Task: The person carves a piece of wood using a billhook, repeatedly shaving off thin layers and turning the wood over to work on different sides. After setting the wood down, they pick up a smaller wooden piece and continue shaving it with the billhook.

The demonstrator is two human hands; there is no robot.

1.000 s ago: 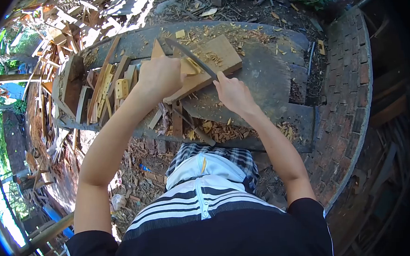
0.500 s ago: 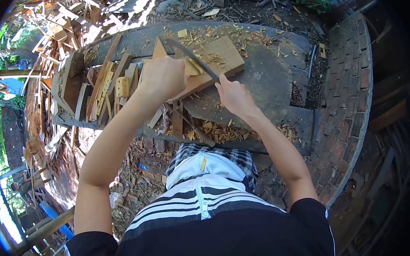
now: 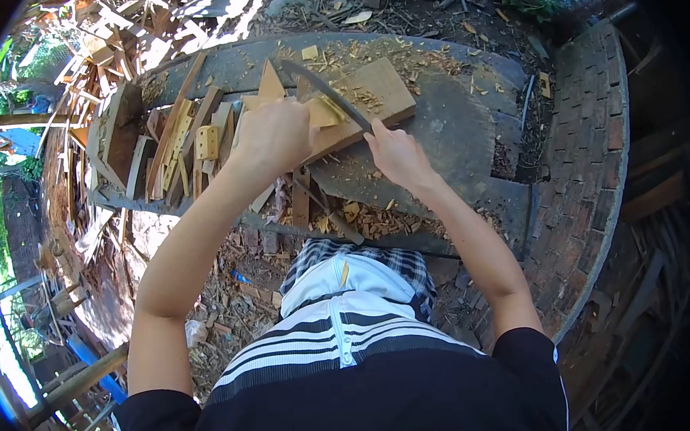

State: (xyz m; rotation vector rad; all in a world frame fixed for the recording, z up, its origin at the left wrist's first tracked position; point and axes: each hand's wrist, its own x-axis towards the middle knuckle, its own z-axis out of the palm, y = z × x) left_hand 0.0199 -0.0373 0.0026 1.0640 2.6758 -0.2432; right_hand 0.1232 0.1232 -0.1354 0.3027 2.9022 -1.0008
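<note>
My left hand [image 3: 273,137] is closed around a small pale piece of wood [image 3: 321,113], holding it down on a thick wooden block [image 3: 377,95]. My right hand [image 3: 397,155] grips the handle of a long dark blade [image 3: 325,90], whose edge lies across the small piece and points away to the upper left. Wood chips lie on the block around the blade. The block rests on a grey stone slab [image 3: 450,126].
A heap of cut wooden slats [image 3: 179,143] lies left of the block. Shavings and scraps [image 3: 361,218] cover the slab's near edge and the ground. A curved brick wall [image 3: 593,137] runs along the right. More timber offcuts [image 3: 105,40] pile at the upper left.
Both hands and the blade have stayed on the small piece, with only slight shifts of the blade along it. The view has drifted a little.
</note>
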